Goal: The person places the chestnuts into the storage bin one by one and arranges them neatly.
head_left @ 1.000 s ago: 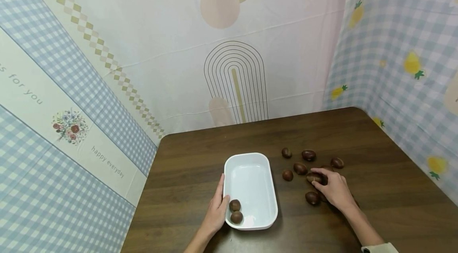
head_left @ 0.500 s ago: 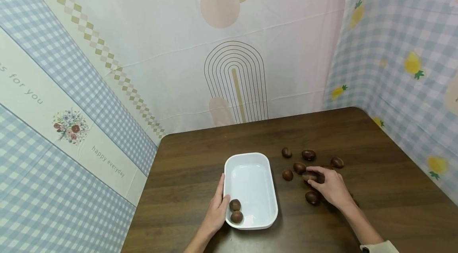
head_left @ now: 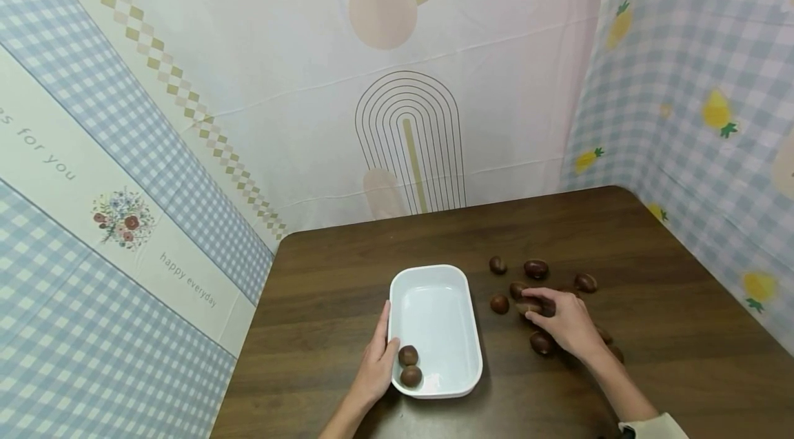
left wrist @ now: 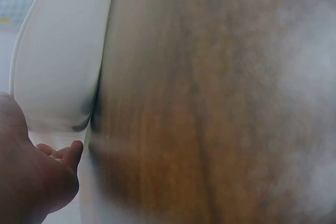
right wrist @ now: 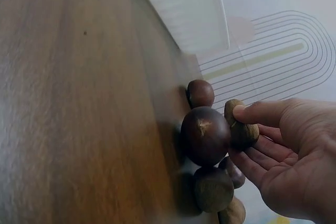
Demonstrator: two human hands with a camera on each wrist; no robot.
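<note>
A white rectangular baking dish (head_left: 437, 329) stands on the table, with two brown chestnuts (head_left: 409, 365) in its near left corner. My left hand (head_left: 374, 361) holds the dish's left side, thumb at the rim and fingers along the outer wall; the left wrist view shows the dish's outer wall (left wrist: 60, 51) beside that hand (left wrist: 39, 166). To the right of the dish, my right hand (head_left: 569, 322) pinches a chestnut (right wrist: 242, 125) between thumb and fingers, among other loose chestnuts. A large dark chestnut (right wrist: 206, 136) is close beside the pinched one in the right wrist view.
Several chestnuts lie scattered on the dark wooden table (head_left: 335, 301), such as a chestnut (head_left: 536, 269) behind the right hand and a chestnut (head_left: 542, 343) in front of it. Others are partly hidden under the right hand and forearm. Patterned cloth (head_left: 298, 80) hangs behind the table.
My right hand has moved left with the pinched chestnut, toward the dish, uncovering chestnuts near its wrist. The left hand and the dish have stayed in place.
</note>
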